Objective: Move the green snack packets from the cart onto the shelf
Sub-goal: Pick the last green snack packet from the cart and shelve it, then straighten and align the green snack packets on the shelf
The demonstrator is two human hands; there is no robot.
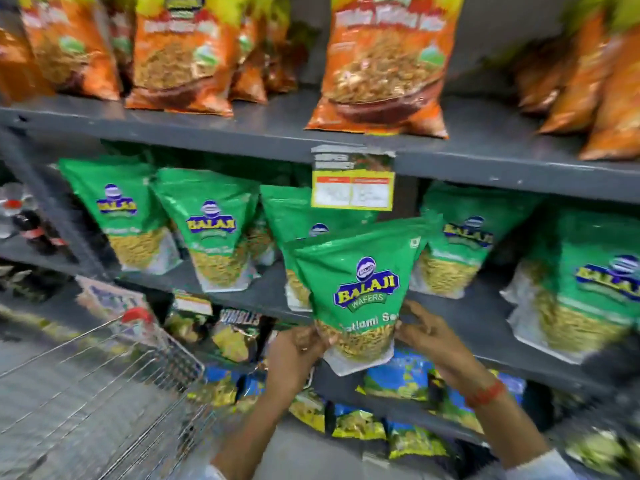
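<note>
Grey shelving filled the view. Left hand and right hand pinched a green Balaji packet's lower corners – held upright before the shelf's green row. Best seated squarely, base first, into the gap beside the price tag.

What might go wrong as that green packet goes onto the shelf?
1. Both hands, left and right, pinch only the bottom corners of the held packet, so its tall top could flop or it might slip.
2. The row on the shelf leans and stands close together; pushing this one in may topple a neighbour.
3. The hanging price tag sits just above the packet and could get knocked.
</note>
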